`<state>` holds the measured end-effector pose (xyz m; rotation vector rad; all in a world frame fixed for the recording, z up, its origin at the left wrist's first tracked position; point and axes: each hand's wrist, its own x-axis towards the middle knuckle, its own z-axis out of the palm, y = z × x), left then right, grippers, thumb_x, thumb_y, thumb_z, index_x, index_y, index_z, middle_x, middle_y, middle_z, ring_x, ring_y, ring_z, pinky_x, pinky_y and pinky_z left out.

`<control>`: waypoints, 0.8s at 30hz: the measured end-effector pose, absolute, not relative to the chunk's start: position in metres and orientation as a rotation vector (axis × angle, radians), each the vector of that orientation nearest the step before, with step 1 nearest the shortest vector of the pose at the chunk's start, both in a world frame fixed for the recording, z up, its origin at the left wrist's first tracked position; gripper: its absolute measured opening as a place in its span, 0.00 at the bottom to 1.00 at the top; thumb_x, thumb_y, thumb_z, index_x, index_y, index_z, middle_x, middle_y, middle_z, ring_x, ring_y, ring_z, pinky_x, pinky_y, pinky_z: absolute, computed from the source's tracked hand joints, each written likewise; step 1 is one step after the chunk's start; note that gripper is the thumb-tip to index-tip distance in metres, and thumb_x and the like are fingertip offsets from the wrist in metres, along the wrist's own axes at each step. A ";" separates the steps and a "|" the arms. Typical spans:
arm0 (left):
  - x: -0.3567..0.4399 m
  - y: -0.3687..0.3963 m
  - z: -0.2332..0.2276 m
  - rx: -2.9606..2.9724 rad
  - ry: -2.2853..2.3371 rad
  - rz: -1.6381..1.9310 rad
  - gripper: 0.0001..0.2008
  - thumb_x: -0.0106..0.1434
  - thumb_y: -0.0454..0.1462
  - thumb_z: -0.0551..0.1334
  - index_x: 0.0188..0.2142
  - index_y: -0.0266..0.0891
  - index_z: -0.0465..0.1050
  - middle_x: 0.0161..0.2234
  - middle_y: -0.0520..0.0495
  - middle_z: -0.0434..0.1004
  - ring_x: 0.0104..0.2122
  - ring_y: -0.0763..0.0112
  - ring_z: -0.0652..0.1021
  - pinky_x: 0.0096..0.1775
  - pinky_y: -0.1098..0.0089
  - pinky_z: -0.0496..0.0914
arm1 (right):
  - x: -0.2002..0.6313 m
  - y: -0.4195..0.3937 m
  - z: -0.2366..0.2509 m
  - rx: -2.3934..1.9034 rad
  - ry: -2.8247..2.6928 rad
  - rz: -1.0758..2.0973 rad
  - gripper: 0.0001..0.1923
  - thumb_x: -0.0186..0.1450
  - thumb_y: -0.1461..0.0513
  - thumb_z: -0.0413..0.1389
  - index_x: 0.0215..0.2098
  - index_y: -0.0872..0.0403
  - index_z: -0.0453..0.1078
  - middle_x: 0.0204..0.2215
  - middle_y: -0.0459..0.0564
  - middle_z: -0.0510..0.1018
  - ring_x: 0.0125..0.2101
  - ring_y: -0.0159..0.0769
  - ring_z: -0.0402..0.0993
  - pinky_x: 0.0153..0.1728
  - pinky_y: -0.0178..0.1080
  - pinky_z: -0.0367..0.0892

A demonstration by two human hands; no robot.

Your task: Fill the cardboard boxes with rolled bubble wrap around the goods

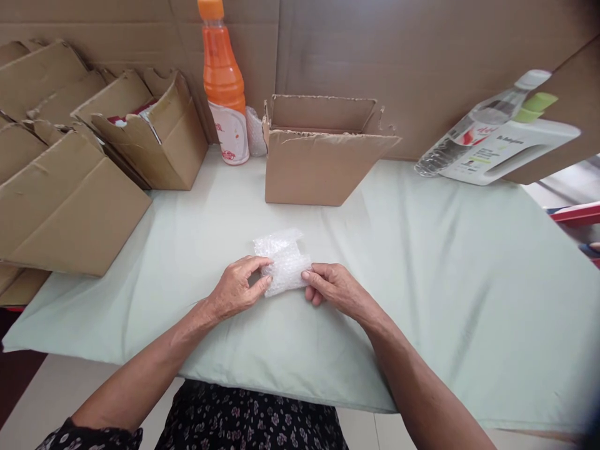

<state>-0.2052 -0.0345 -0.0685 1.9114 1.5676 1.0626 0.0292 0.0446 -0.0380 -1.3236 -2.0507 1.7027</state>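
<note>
A small piece of bubble wrap, partly folded over itself, lies between my hands near the middle of the cloth-covered table. My left hand grips its left edge with thumb and fingers. At the right edge, my right hand pinches the wrap between thumb and forefinger, the other fingers curled under. Whether anything sits inside the wrap, I cannot tell. Just beyond it stands an open cardboard box, its inside mostly hidden by the front wall.
At the left stand several open cardboard boxes. An orange bottle stands behind, with more bubble wrap beside it. A clear bottle and a white jug lean at the back right. Pale green cloth covers the table.
</note>
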 end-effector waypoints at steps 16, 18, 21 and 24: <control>-0.204 -0.021 -0.080 1.958 1.670 1.122 0.13 0.64 0.33 0.60 0.47 0.38 0.76 0.41 0.43 0.81 0.38 0.66 0.79 0.39 0.66 0.74 | 0.021 0.024 -0.038 -0.791 -2.678 0.051 0.15 0.69 0.65 0.55 0.53 0.54 0.72 0.52 0.57 0.80 0.53 0.49 0.75 0.48 0.47 0.66; -0.205 -0.021 -0.080 1.928 1.699 1.127 0.17 0.64 0.34 0.60 0.52 0.37 0.75 0.51 0.38 0.79 0.40 0.65 0.79 0.39 0.66 0.75 | 0.016 0.026 -0.048 -0.752 -2.766 0.020 0.15 0.69 0.67 0.54 0.53 0.54 0.72 0.58 0.58 0.77 0.58 0.51 0.71 0.50 0.49 0.66; -0.210 -0.023 -0.076 1.888 1.708 1.164 0.20 0.65 0.37 0.61 0.56 0.36 0.73 0.60 0.33 0.71 0.45 0.63 0.80 0.38 0.65 0.75 | 0.015 0.030 -0.057 -0.761 -2.768 0.087 0.14 0.72 0.67 0.50 0.51 0.54 0.74 0.55 0.56 0.79 0.56 0.48 0.73 0.49 0.48 0.66; -0.214 -0.028 -0.068 1.999 1.541 1.188 0.20 0.64 0.40 0.64 0.54 0.37 0.74 0.58 0.34 0.75 0.52 0.57 0.78 0.47 0.59 0.75 | 0.016 0.033 -0.052 -0.768 -2.762 0.264 0.15 0.74 0.67 0.47 0.49 0.54 0.75 0.47 0.55 0.83 0.48 0.43 0.79 0.47 0.46 0.66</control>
